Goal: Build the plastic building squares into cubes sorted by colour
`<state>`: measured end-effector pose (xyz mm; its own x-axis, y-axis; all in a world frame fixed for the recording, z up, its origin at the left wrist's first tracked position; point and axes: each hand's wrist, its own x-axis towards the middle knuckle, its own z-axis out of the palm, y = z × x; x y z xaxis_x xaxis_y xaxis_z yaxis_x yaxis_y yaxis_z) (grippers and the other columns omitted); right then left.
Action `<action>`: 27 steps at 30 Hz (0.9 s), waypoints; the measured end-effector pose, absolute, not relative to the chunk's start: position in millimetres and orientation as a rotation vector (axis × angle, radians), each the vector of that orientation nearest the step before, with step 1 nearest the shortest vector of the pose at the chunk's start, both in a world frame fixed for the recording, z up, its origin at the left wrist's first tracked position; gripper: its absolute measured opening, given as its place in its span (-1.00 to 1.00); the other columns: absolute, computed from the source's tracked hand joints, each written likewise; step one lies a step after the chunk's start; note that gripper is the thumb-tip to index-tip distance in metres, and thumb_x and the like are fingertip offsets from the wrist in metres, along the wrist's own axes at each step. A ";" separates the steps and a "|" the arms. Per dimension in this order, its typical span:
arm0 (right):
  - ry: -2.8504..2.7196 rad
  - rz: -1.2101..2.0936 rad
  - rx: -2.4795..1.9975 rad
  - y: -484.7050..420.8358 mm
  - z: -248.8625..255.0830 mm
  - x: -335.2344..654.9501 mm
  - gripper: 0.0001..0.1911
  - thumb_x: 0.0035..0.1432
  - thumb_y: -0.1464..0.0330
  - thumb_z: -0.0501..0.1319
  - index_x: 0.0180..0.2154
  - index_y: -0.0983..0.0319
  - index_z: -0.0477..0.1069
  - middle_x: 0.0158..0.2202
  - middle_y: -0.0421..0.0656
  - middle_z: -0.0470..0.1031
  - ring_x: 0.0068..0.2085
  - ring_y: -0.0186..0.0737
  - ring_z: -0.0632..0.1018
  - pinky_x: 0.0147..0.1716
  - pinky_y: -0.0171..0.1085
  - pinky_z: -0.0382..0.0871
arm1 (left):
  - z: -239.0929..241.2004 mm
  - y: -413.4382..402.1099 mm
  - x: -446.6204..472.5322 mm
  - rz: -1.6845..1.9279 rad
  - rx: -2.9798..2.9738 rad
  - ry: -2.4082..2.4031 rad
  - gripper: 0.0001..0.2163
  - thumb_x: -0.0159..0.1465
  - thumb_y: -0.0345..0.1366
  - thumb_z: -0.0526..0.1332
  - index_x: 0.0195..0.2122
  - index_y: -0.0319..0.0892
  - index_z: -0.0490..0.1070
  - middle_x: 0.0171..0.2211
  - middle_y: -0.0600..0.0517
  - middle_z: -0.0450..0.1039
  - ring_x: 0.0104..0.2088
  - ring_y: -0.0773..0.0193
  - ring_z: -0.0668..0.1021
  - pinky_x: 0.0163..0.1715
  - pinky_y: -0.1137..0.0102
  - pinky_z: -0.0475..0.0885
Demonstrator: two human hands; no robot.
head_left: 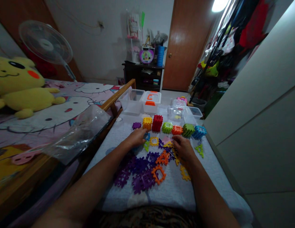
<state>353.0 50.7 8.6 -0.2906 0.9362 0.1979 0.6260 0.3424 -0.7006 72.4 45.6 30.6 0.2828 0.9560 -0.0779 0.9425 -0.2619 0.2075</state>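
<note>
My left hand (pixel 138 136) is stretched toward the near-left corner of a stack of yellow building tiles (pixel 147 123); its fingertips appear to touch there. A small blue tile (pixel 147 136) and a green triangular tile (pixel 146 146) lie beside that hand. My right hand (pixel 182 146) is low over loose yellow tiles (pixel 168 144), fingers bent and slightly apart, with nothing plainly held. A yellow window tile (pixel 154 141) lies between the hands. Nearer to me are loose purple tiles (pixel 144 180) and orange tiles (pixel 159 175).
Behind the hands runs a row of stacks: purple (pixel 136 125), red (pixel 157 123), light green (pixel 167 128), orange (pixel 177 129), dark green (pixel 188 129) and blue (pixel 199 132). Clear plastic boxes (pixel 132 101) stand beyond. A bed rail (pixel 119 95) borders the left, a pale cabinet (pixel 261 126) the right.
</note>
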 end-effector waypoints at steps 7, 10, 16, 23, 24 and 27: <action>-2.030 0.686 -1.350 50.8 7.6 354.3 -0.76 0.15 0.32 0.10 -0.22 0.23 0.49 -0.26 -0.08 0.57 -0.27 -0.17 0.54 -0.26 -0.25 0.35 | 35.9 47.3 66.2 0.212 2.297 1.688 -0.64 0.07 -0.36 0.31 -0.07 -0.20 0.41 -0.11 -0.07 0.48 -0.09 0.12 0.51 -0.11 0.38 0.38; -2.024 0.689 -1.348 50.8 6.9 354.2 -0.77 0.15 0.33 0.10 -0.23 0.23 0.49 -0.27 -0.09 0.57 -0.29 -0.18 0.54 -0.28 -0.26 0.35 | 42.8 42.5 73.0 0.260 2.315 1.632 -0.82 0.14 -0.40 0.24 -0.20 -0.18 0.43 -0.23 -0.01 0.49 -0.19 0.19 0.52 -0.20 0.41 0.38; -2.019 0.675 -1.348 50.7 7.1 353.1 -0.77 0.14 0.32 0.11 -0.25 0.24 0.50 -0.32 -0.10 0.56 -0.32 -0.18 0.53 -0.30 -0.26 0.34 | 46.9 26.0 95.3 0.305 2.475 1.640 -0.88 0.19 -0.39 0.23 -0.23 -0.14 0.41 -0.19 -0.03 0.44 -0.14 0.16 0.47 -0.15 0.35 0.36; -2.012 0.692 -1.349 50.0 9.3 352.3 -0.77 0.14 0.32 0.11 -0.25 0.23 0.51 -0.33 -0.11 0.56 -0.33 -0.19 0.53 -0.31 -0.26 0.34 | 62.3 12.8 58.8 0.174 2.325 1.311 -0.59 0.12 -0.29 0.34 0.01 -0.10 0.34 0.03 -0.02 0.38 0.06 0.14 0.41 0.08 0.30 0.28; -2.014 0.697 -1.344 49.8 9.7 352.1 -0.77 0.14 0.32 0.11 -0.26 0.23 0.51 -0.34 -0.12 0.56 -0.34 -0.19 0.53 -0.31 -0.26 0.34 | 64.2 12.8 49.8 0.194 2.294 1.325 -0.59 0.13 -0.32 0.31 0.02 -0.09 0.33 0.06 -0.02 0.37 0.08 0.15 0.40 0.11 0.29 0.26; -2.024 0.698 -1.334 49.4 10.0 351.5 -0.77 0.14 0.31 0.11 -0.26 0.22 0.50 -0.34 -0.12 0.55 -0.34 -0.19 0.52 -0.31 -0.26 0.34 | 63.5 15.3 26.5 0.177 2.220 1.454 -0.58 0.09 -0.41 0.27 0.01 -0.08 0.35 0.05 -0.01 0.40 0.07 0.10 0.41 0.11 0.25 0.26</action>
<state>351.5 49.4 10.0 -0.3075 0.9303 0.2000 0.6092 0.3539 -0.7096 26.5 15.3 63.5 0.4280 0.8915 -0.1486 0.8296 -0.3223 0.4559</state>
